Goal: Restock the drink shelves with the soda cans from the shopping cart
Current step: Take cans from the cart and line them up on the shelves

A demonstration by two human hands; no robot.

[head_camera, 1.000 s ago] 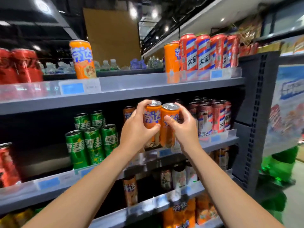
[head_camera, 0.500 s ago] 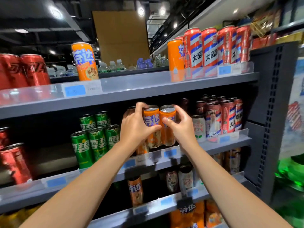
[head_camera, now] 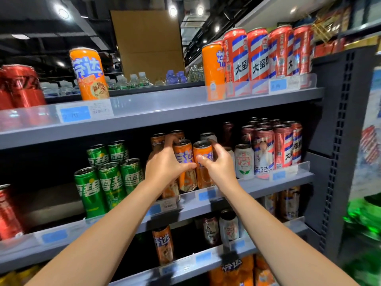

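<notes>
Left hand (head_camera: 165, 166) grips one orange can (head_camera: 184, 162), right hand (head_camera: 218, 166) the other orange can (head_camera: 203, 162); both sit at the middle shelf (head_camera: 257, 189) edge. Risk: careless release tips them over the low front lip, or knocks the white can (head_camera: 244, 161).

The orange cans (head_camera: 89, 74) at upper left and mid-frame read 芬达. The green cans (head_camera: 112, 182) at left centre read 雪碧. The red, white and blue striped cans (head_camera: 257, 54) at upper right read 大窑. A blue price tag (head_camera: 75, 114) at left reads 2.70.
</notes>
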